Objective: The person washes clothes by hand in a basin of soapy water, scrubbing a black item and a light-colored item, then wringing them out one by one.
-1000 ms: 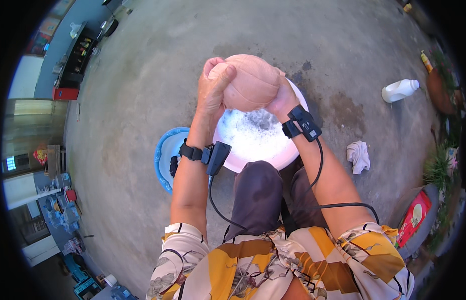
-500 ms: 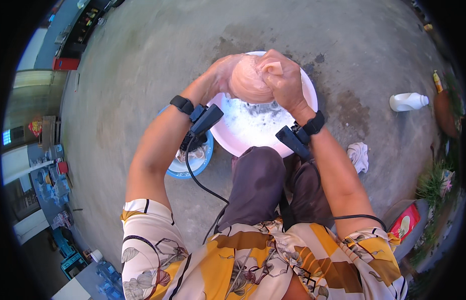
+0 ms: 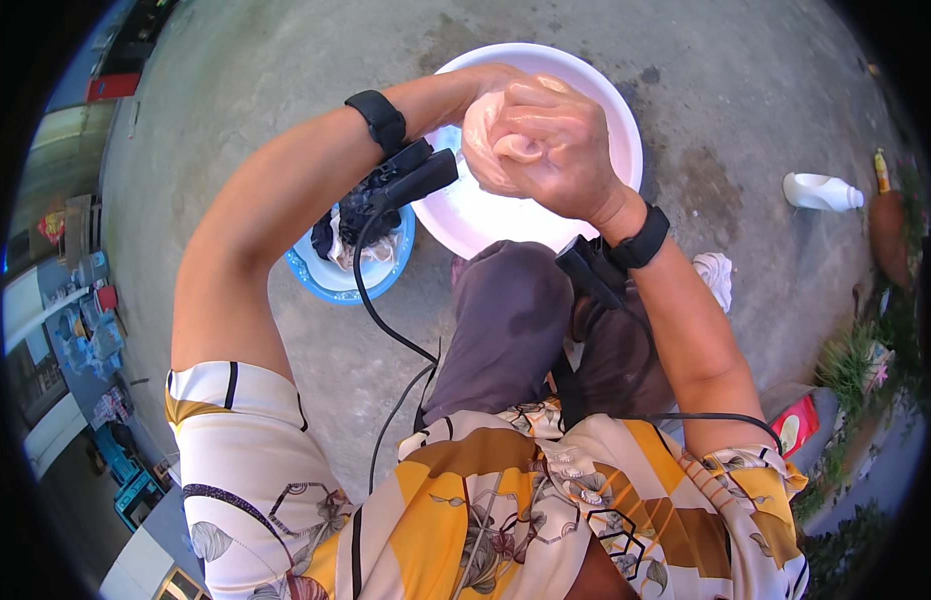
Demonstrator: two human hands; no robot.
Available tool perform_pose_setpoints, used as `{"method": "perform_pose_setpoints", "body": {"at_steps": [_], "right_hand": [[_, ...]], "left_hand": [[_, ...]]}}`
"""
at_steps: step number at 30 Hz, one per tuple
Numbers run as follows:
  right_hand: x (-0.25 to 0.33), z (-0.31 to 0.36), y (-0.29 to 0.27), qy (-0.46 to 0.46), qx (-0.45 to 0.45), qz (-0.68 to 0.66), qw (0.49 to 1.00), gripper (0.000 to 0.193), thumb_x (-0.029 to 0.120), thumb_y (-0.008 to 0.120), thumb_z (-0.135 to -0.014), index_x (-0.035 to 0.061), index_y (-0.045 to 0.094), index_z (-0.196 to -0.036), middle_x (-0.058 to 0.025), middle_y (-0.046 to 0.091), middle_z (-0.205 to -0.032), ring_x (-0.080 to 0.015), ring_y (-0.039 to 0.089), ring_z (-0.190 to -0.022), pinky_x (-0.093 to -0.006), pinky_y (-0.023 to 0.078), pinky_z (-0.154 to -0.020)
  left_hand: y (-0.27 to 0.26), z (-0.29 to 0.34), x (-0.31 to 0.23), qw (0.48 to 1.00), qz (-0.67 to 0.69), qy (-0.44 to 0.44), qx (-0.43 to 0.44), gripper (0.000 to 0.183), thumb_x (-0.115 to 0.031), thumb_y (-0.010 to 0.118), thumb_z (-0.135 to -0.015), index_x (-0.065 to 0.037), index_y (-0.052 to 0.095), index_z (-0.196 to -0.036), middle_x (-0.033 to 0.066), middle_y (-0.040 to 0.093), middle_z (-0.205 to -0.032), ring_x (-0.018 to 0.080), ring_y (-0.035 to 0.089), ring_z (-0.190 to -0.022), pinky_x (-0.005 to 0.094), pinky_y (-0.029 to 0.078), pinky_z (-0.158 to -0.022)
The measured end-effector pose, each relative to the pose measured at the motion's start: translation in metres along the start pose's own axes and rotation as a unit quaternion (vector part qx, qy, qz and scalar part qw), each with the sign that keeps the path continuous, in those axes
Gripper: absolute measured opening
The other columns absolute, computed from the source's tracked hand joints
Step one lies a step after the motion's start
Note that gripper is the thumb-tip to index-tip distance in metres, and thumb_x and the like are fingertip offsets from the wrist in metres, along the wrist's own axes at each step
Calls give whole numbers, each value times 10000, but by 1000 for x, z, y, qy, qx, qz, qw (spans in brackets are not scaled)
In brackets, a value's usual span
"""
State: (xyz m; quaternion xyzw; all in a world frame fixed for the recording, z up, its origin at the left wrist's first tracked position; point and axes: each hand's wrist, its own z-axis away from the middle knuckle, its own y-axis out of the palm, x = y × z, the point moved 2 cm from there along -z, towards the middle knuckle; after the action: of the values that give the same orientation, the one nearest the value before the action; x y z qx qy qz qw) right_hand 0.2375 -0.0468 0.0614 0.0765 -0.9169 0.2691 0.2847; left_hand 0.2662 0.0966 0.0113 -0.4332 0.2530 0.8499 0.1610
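Over a pale pink-white basin (image 3: 628, 130), both hands hold a wet, light pink cloth (image 3: 483, 150) bunched into a twisted ball. My right hand (image 3: 565, 150) is closed around its right side, with a fold of cloth poking out by the fingers. From the left and behind, my left hand (image 3: 497, 80) grips the same bundle; most of its fingers are hidden by the cloth and the right hand. Below them, whitish sudsy water (image 3: 500, 215) shows in the basin.
Left of the basin, a blue tub (image 3: 345, 290) holds dark and white laundry (image 3: 355, 215). To the right lie a white bottle (image 3: 821, 191) and a crumpled white cloth (image 3: 713, 278) on concrete. Black cables (image 3: 370, 315) run from the wrist devices. Plants (image 3: 845, 360) edge the far right.
The cloth has been turned and bunched more tightly, and my right hand now covers more of it. My left forearm has swung up and across, its elbow farther out to the left.
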Motion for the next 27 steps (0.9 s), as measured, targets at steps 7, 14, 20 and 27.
{"method": "perform_pose_setpoints", "body": {"at_steps": [7,14,20,27], "right_hand": [[-52,24,19,234,35,-219,947,95,87,584,-775,17,632,-818,-63,623,-833,-182,598,-807,-271,456,-722],[-57,15,-30,428,-33,-219,876,203,143,587,-856,29,647,-1013,-76,647,-975,-157,618,-872,-273,475,-798],[-83,25,-63,442,-162,-306,828,263,122,538,-876,11,582,-1111,-144,631,-1006,-202,619,-890,-318,499,-805],[-64,53,-89,527,-304,-477,634,296,74,550,-845,-20,516,-1124,-113,563,-998,-193,546,-858,-320,478,-819]], "left_hand": [[-35,5,50,937,127,-22,-326,248,-229,534,-900,-8,620,-973,87,664,-859,175,656,-748,311,560,-654],[-66,165,68,808,-20,-25,-588,282,-274,620,-796,-30,625,-936,160,647,-838,250,647,-724,349,522,-623],[-72,79,134,678,-505,-13,-535,319,-287,692,-748,-65,653,-972,173,652,-938,302,631,-891,386,489,-789],[-77,-87,224,803,-509,-74,-300,837,-296,811,-636,-246,395,-1361,215,356,-1392,408,422,-1220,480,401,-981]]}}
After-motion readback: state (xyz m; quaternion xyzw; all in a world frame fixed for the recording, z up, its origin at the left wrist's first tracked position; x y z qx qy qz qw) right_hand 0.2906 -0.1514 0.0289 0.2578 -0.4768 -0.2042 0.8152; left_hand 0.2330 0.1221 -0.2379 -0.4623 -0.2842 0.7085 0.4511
